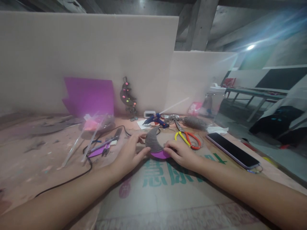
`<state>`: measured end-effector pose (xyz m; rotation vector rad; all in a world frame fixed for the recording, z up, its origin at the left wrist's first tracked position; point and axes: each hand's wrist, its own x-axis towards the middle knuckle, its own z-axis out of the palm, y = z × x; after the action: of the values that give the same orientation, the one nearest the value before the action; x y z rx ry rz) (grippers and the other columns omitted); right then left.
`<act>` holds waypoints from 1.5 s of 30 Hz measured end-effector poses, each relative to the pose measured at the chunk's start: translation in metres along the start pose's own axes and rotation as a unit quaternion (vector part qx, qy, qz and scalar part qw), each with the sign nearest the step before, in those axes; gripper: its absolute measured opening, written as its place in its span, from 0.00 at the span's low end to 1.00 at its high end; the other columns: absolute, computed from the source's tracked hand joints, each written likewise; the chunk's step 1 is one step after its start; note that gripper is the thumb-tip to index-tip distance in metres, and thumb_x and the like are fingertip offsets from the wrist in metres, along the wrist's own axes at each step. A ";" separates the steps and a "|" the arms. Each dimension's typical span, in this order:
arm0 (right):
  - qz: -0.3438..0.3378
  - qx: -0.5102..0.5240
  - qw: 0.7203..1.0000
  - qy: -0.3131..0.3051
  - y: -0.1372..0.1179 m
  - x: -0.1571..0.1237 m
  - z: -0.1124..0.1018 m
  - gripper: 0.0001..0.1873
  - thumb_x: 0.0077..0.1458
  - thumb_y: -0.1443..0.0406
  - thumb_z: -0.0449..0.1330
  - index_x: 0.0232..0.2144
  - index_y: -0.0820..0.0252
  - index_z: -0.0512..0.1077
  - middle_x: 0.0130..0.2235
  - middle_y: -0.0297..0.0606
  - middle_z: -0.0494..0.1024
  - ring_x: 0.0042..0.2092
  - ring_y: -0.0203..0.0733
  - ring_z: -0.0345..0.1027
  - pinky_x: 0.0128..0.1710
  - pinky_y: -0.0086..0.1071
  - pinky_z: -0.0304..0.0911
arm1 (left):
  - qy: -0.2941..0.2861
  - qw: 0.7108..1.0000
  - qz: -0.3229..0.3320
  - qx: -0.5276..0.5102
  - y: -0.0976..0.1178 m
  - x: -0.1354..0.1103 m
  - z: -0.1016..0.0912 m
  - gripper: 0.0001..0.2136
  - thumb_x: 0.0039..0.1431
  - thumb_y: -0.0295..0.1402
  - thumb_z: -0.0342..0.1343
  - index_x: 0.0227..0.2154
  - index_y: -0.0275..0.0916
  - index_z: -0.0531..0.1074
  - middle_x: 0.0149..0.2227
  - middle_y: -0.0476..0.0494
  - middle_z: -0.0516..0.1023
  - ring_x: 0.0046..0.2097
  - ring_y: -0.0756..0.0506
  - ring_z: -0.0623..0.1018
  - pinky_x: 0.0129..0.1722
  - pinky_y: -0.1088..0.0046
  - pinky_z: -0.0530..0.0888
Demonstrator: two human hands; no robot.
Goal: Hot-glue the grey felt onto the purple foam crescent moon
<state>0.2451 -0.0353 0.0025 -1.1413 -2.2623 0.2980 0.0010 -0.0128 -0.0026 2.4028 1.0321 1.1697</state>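
Note:
A grey crescent moon [153, 140], its surface lined like wound yarn, is between my two hands above the printed sheet. Beneath its lower edge a purple piece [160, 155] shows, apparently foam or card; I cannot tell whether the two are joined. My left hand [134, 149] grips the crescent's left side, thumb at the lower edge and fingers behind. With thumb and forefinger pressed together, my right hand [180, 154] pinches the lower right tip, close to the purple piece. Just beyond are scissors [188, 139] with yellow and orange handles and a blue glue gun [155, 119].
A phone [232, 150] lies on the right. Clear glue sticks [76, 143], pens [104, 145] and a black cord [72, 181] lie left. Behind stand a purple sheet [90, 95], a decorated crescent [127, 94], a grey yarn bundle [194, 122] and a clear bottle [214, 99].

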 end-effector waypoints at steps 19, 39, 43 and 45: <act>-0.002 0.034 0.998 0.046 0.000 0.001 -0.002 0.13 0.62 0.65 0.51 0.47 0.58 0.70 0.38 0.40 0.75 0.41 0.41 0.69 0.43 0.36 0.64 | -0.046 0.999 -0.024 -0.004 0.000 -0.003 0.001 0.14 0.66 0.32 0.45 0.53 0.40 0.61 0.50 0.39 0.73 0.52 0.43 0.73 0.53 0.62 0.70; 0.031 -0.010 0.999 0.032 0.001 0.003 -0.001 0.08 0.60 0.64 0.55 0.35 0.58 0.74 0.33 0.38 0.79 0.35 0.40 0.69 0.37 0.33 0.61 | -0.004 0.998 -0.050 -0.038 0.001 -0.001 -0.001 0.12 0.65 0.32 0.46 0.49 0.40 0.64 0.47 0.41 0.73 0.50 0.44 0.72 0.52 0.63 0.69; 0.046 0.017 0.998 0.037 0.001 0.003 0.000 0.08 0.60 0.63 0.56 0.34 0.59 0.74 0.33 0.37 0.79 0.35 0.39 0.70 0.36 0.32 0.62 | -0.064 0.997 -0.027 -0.041 0.004 -0.001 -0.002 0.12 0.64 0.36 0.49 0.48 0.41 0.66 0.49 0.41 0.74 0.52 0.42 0.73 0.52 0.62 0.71; 0.039 0.024 0.998 0.040 -0.001 0.002 0.000 0.08 0.60 0.63 0.56 0.35 0.59 0.74 0.33 0.37 0.79 0.35 0.39 0.70 0.36 0.32 0.62 | -0.093 0.994 -0.027 -0.048 0.006 -0.002 -0.001 0.16 0.61 0.37 0.54 0.51 0.42 0.65 0.51 0.41 0.73 0.53 0.41 0.73 0.50 0.62 0.72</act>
<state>0.2437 -0.0343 0.0036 -1.1978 -2.1333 0.3316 0.0019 -0.0185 0.0002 2.3404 0.9535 0.9356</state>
